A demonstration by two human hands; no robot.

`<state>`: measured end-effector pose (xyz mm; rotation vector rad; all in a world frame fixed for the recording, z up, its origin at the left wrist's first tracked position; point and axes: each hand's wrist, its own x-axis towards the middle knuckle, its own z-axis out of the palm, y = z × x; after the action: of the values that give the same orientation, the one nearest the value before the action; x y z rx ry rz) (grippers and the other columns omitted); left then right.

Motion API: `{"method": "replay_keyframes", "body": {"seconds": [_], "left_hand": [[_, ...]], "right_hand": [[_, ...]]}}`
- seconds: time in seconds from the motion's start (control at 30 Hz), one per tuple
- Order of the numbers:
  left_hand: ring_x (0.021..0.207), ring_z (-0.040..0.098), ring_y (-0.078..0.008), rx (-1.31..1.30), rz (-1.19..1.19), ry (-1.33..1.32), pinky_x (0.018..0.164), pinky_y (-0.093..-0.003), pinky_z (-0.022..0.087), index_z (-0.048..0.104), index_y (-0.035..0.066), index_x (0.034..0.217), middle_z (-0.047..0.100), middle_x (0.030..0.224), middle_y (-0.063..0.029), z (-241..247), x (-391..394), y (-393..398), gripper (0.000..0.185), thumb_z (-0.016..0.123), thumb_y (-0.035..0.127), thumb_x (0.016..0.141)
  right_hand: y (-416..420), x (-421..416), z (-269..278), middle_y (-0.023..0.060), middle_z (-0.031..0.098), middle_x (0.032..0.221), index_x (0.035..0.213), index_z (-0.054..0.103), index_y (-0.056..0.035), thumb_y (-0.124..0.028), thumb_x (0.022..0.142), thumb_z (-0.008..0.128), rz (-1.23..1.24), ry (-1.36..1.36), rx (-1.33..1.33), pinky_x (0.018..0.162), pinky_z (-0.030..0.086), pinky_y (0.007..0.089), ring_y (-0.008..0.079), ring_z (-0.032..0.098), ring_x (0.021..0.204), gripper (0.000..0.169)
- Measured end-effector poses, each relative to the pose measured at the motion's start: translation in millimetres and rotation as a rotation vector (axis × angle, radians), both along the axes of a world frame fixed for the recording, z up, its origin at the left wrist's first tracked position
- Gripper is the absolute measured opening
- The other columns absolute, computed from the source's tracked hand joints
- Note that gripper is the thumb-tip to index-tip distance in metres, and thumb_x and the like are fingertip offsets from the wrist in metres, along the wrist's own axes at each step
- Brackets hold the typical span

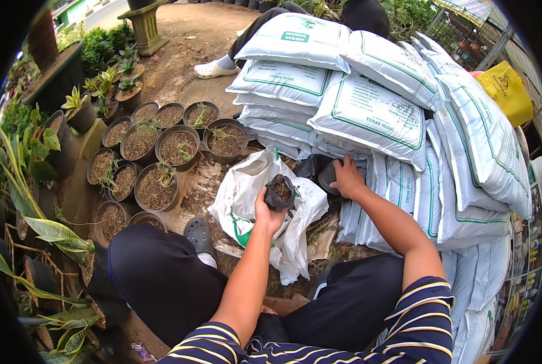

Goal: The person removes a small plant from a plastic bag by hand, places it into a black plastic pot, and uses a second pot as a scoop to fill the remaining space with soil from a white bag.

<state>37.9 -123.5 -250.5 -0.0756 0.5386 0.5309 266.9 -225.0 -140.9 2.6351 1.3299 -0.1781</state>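
My left hand (271, 210) holds a small black plastic grow bag (279, 198) with dark soil in it, above an opened white sack (237, 185). To the right of the sack, my right hand (346, 178) grips a dark, empty-looking plastic pot (327, 176) by its side. Next to that pot lies crumpled black plastic (310, 166); its far side is hidden by the pot and my hand. Some soil shows inside the white sack, whose torn front edge hangs down between my legs.
Several black pots of soil (178, 146), some with small green seedlings, stand at the left. Stacked white sacks of planting medium (370, 119) rise close on the right. Another person's shoe (216, 68) rests behind. Leafy potted plants (57, 232) line the left edge.
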Motion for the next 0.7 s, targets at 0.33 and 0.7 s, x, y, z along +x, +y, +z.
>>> {"method": "replay_keyframes", "body": {"seconds": [0.33,0.7], "left_hand": [[0.117,0.063,-0.0285,0.139,-0.175,-0.137,0.105,-0.0458,0.049,0.058,0.009,0.135,0.066,0.13,-0.0115,6.4,5.1,-5.2,0.048,0.034,0.039,0.107],[0.118,0.064,-0.0265,0.169,-0.161,-0.038,0.104,-0.0449,0.05,0.06,0.01,0.132,0.067,0.128,-0.0089,-8.7,3.6,-10.2,0.048,0.031,0.036,0.105]], "right_hand": [[42.1,-47.7,10.2,0.0197,0.073,0.096,0.105,0.071,-0.0012,-0.043,0.085,0.079,0.213,0.622,0.264,0.081,0.054,0.042,0.0334,0.07,0.091,0.047],[42.1,-68.6,23.3,0.0232,0.07,0.091,0.092,0.067,-0.0015,-0.018,0.083,0.07,0.223,0.469,0.353,0.08,0.054,0.0508,0.0433,0.068,0.093,0.019]]}}
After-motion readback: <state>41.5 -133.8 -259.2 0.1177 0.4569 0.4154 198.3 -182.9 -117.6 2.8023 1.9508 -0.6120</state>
